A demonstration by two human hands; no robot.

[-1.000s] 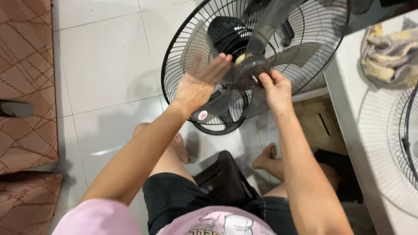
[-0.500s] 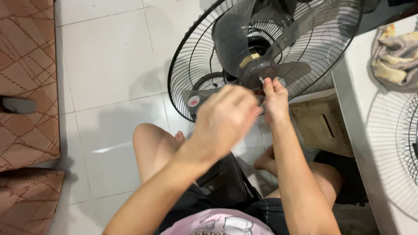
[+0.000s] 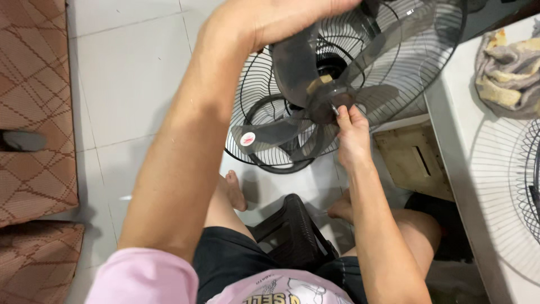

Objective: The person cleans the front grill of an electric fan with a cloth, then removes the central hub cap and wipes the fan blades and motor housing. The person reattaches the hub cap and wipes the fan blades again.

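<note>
1. My right hand (image 3: 350,128) pinches the hub (image 3: 328,103) of the fan blades (image 3: 298,62), centre-right of the frame.
2. My left hand (image 3: 275,17) sits at the top edge, over the upper blade; I cannot tell whether it grips.
3. The blades sit inside the black grille (image 3: 394,84), upper right, on the tiled floor (image 3: 135,84).
4. A cloth (image 3: 506,67) lies far right; a dark stool (image 3: 289,231) stands between my legs.
</note>
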